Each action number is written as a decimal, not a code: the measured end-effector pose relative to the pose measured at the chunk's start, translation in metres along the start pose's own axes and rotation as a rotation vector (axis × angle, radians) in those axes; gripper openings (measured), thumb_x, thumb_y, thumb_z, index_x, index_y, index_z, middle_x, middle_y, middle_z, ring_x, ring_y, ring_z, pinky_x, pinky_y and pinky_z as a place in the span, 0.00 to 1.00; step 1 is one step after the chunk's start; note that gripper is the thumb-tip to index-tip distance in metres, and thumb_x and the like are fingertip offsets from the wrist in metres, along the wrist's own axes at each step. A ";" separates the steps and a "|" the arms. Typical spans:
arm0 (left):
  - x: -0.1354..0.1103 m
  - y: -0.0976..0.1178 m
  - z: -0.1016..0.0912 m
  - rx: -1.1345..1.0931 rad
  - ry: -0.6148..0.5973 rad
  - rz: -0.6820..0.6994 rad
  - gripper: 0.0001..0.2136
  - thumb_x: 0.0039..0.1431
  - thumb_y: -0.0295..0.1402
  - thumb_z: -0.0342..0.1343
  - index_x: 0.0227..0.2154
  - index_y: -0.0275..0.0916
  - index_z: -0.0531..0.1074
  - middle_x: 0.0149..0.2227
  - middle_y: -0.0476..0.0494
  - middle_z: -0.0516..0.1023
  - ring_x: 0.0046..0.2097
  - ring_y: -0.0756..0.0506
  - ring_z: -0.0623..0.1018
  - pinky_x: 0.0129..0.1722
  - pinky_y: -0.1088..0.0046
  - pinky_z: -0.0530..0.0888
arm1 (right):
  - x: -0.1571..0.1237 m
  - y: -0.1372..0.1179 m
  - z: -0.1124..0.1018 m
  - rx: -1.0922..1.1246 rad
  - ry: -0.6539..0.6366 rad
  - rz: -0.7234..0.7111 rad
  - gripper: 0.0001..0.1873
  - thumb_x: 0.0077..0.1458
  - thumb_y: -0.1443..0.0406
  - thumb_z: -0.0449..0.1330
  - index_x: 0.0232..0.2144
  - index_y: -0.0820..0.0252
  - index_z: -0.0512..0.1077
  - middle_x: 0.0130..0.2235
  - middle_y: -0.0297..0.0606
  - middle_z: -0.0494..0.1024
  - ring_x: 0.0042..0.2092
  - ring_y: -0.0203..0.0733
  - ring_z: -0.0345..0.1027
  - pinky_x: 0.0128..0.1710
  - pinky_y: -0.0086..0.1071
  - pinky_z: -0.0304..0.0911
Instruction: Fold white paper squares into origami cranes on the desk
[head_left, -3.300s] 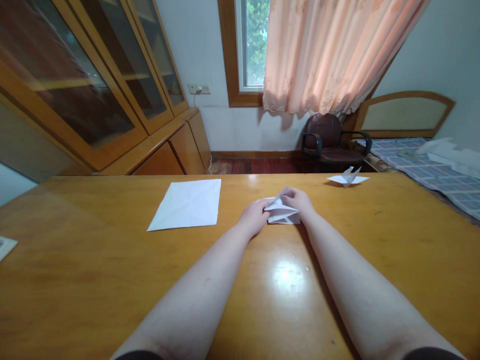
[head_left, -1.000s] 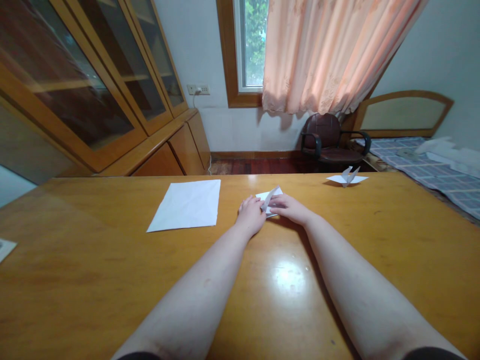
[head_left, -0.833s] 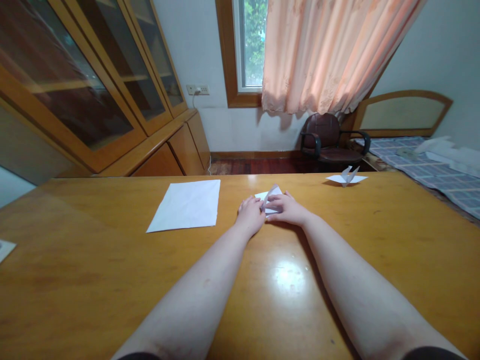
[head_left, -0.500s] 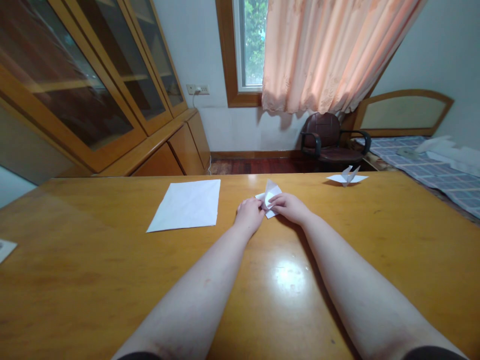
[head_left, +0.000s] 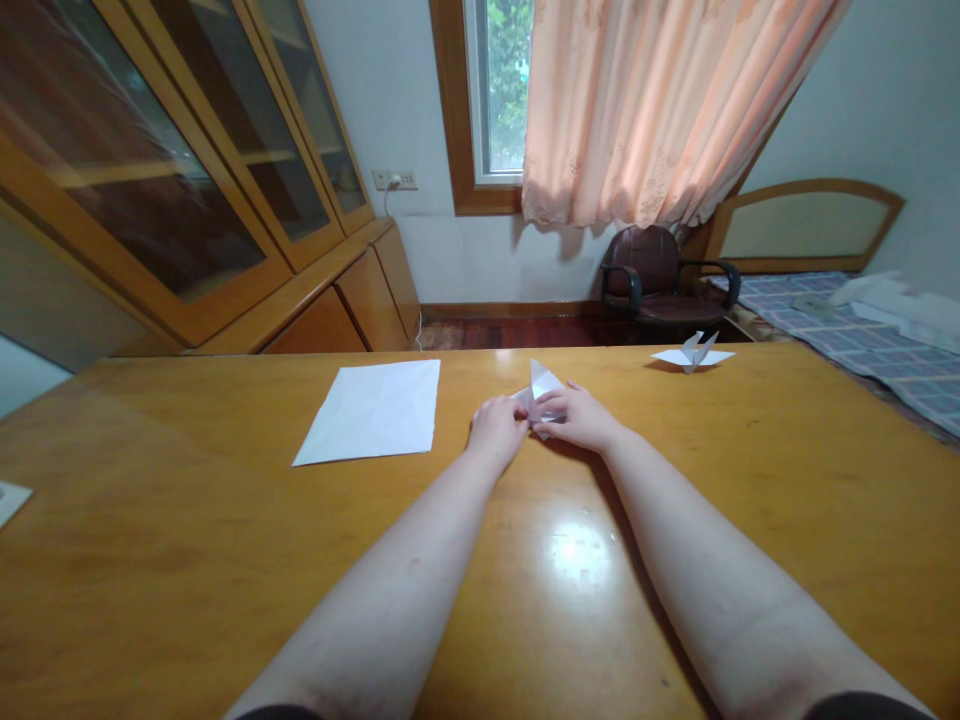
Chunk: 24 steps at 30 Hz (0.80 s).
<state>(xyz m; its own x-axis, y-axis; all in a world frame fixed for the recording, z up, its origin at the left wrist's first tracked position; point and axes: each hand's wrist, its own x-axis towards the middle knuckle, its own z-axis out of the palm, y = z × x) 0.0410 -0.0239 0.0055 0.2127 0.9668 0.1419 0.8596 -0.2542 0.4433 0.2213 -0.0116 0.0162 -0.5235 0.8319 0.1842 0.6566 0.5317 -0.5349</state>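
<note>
A small folded piece of white paper [head_left: 541,384] sits on the wooden table [head_left: 225,560] between my two hands, one flap standing up. My left hand [head_left: 495,432] pinches its left edge with curled fingers. My right hand [head_left: 581,418] grips its right side, fingers pressed together on the paper. Most of the folded piece is hidden under my fingers.
A flat white sheet [head_left: 373,410] lies to the left of my hands. A finished folded paper figure [head_left: 694,353] rests near the far right edge. A paper corner [head_left: 9,497] shows at the left edge. Beyond the table stand a cabinet [head_left: 187,180], a chair [head_left: 652,275] and a bed [head_left: 870,330].
The folded paper has been made smaller and a flap has been raised upright. Both hands have shifted slightly farther away and stay closed on it.
</note>
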 end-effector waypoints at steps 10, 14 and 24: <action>-0.003 0.003 -0.001 0.011 -0.036 0.003 0.13 0.52 0.39 0.59 0.41 0.43 0.73 0.45 0.43 0.75 0.50 0.41 0.71 0.51 0.66 0.65 | -0.002 -0.003 0.000 -0.010 -0.047 0.001 0.11 0.51 0.53 0.60 0.32 0.49 0.78 0.47 0.35 0.76 0.51 0.48 0.67 0.61 0.59 0.23; -0.003 0.004 -0.001 0.043 -0.036 0.004 0.15 0.54 0.44 0.56 0.39 0.39 0.73 0.44 0.40 0.74 0.47 0.41 0.72 0.48 0.65 0.66 | 0.000 -0.002 0.000 0.034 -0.055 0.028 0.17 0.60 0.57 0.50 0.30 0.49 0.78 0.45 0.33 0.78 0.49 0.44 0.69 0.62 0.57 0.24; -0.002 0.003 -0.001 0.038 -0.035 -0.012 0.15 0.56 0.44 0.54 0.40 0.40 0.73 0.43 0.41 0.75 0.47 0.42 0.72 0.49 0.67 0.66 | 0.000 0.003 0.005 0.016 -0.014 0.033 0.13 0.47 0.53 0.63 0.34 0.50 0.78 0.47 0.37 0.77 0.52 0.48 0.67 0.61 0.54 0.35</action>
<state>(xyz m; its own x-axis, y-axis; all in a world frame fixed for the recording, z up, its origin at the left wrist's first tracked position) 0.0426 -0.0262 0.0072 0.2180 0.9703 0.1051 0.8790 -0.2420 0.4109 0.2204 -0.0107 0.0104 -0.5096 0.8463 0.1549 0.6647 0.5016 -0.5537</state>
